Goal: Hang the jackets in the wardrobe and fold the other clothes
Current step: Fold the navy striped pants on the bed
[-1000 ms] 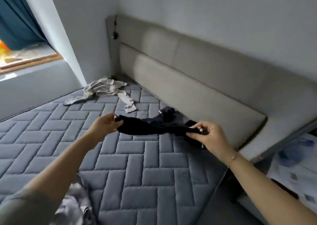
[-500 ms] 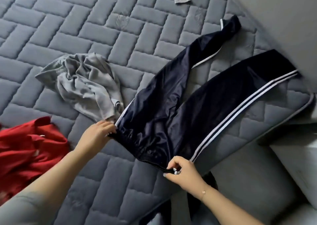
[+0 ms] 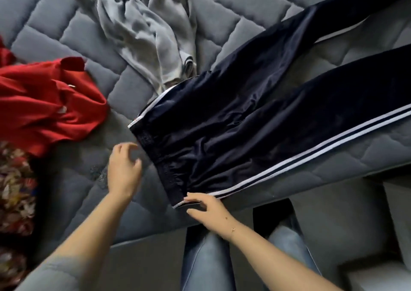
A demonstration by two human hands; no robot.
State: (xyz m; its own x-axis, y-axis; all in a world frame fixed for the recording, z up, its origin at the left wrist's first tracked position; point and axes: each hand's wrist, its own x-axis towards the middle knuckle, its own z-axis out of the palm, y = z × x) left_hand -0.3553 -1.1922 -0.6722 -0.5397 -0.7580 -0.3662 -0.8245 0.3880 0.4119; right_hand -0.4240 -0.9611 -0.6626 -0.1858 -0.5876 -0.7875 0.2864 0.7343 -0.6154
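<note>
From the head camera, the dark pants (image 3: 255, 122) lie flat on the bed (image 3: 73, 179). The waistband is near the middle, and the two legs run off toward 2 o'clock. White stripes go down each side.

The left hand (image 3: 124, 170) is at 8 o'clock from the waistband, just beside it. Its fingers are loose and spread, and it holds nothing. The right hand (image 3: 206, 206) is at 6 o'clock, at the near corner of the waistband. Its fingers lie straight, with the tips touching the white stripe edge. It does not pinch the cloth.

A gray top (image 3: 151, 30) lies bunched at 11 o'clock, and its end touches the pants. A red top (image 3: 44, 104) lies at 9 o'clock, apart from the pants. A flowery cloth (image 3: 15, 186) sits at the left edge.

The pants look thin, shiny and soft. I think they are light and slippery, so a fold may slide open. A good place to hold them looks like the thick waistband, at its two corners.

I see no words or labels that can be read.
</note>
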